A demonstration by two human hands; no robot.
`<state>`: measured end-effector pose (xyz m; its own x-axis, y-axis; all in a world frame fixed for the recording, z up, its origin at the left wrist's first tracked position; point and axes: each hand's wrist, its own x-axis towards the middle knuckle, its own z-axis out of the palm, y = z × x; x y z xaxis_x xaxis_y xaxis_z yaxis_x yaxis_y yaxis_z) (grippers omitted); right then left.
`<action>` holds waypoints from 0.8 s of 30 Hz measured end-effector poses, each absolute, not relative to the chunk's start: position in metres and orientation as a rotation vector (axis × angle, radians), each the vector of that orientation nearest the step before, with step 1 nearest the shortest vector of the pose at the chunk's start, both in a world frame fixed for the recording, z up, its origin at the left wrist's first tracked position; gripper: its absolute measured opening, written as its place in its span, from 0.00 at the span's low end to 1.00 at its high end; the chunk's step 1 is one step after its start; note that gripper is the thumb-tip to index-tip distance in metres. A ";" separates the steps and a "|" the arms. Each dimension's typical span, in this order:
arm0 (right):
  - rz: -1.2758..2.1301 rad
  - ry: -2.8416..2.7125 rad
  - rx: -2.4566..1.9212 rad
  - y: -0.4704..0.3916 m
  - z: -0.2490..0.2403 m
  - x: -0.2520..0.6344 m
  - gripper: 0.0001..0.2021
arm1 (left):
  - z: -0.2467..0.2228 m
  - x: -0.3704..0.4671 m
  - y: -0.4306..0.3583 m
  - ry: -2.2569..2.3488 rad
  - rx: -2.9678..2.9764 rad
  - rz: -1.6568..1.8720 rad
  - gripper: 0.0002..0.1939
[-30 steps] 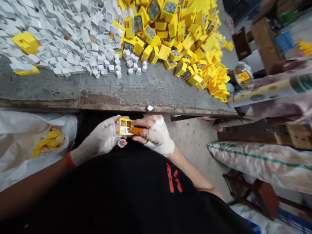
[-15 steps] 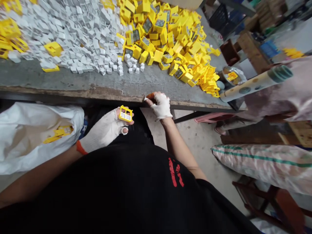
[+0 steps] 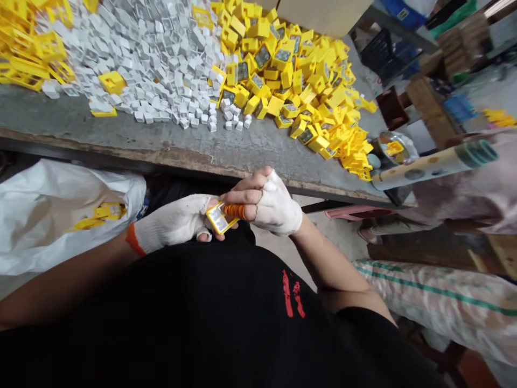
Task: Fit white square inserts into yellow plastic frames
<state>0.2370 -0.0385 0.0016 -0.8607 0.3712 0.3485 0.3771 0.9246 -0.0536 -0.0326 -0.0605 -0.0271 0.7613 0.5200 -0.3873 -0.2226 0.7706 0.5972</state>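
In a white fingerless-style glove with an orange cuff, my left hand (image 3: pixel 181 218) holds a small yellow plastic frame (image 3: pixel 226 229) low in front of the black shirt. White square pieces sit in part of the frame. My right hand (image 3: pixel 270 202), gloved in white too, is closed over the frame's right side. Its thumb, wrapped in orange, presses at the frame's opening, and anything pinched beneath it is hidden. On the table beyond lie a heap of small white plastic caps (image 3: pixel 153 59) and a pile of yellow block-shaped housings (image 3: pixel 283 70).
The worn table edge (image 3: pixel 161 148) runs just past my hands. More yellow frames (image 3: pixel 28 54) pile at far left. A white sack (image 3: pixel 52 188) with yellow parts stands below. At right are a patterned tube (image 3: pixel 436 164), a person's pale clothing (image 3: pixel 452 183) and a striped sack (image 3: pixel 440 296).
My right hand has moved from the table edge to the yellow frame and now touches it. My left hand has shifted slightly right, tilting the frame. The head view has shifted a little.
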 end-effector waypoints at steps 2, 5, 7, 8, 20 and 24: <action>-0.012 -2.774 -0.540 -0.034 0.004 0.239 0.23 | -0.032 -0.034 -0.054 0.546 0.569 0.398 0.16; 0.031 -2.769 -0.553 -0.025 0.005 0.239 0.24 | -0.037 -0.034 -0.041 0.531 0.556 0.395 0.19; 0.087 -2.723 -0.588 -0.017 0.004 0.238 0.24 | -0.039 -0.033 -0.031 0.500 0.551 0.390 0.23; 0.118 -2.693 -0.623 -0.012 0.003 0.237 0.24 | -0.040 -0.033 -0.026 0.478 0.552 0.385 0.25; 0.437 -2.513 -0.777 0.044 0.017 0.223 0.22 | -0.040 -0.042 0.031 0.458 0.483 0.360 0.26; 0.353 -2.293 -1.029 0.077 0.003 0.240 0.21 | -0.033 -0.044 0.046 0.569 0.382 0.549 0.26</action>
<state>0.2395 0.0767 0.0027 -0.5236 0.7468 0.4100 0.5890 0.6650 -0.4592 -0.0438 0.0456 -0.0335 0.7068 0.5831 -0.4004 -0.3792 0.7902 0.4814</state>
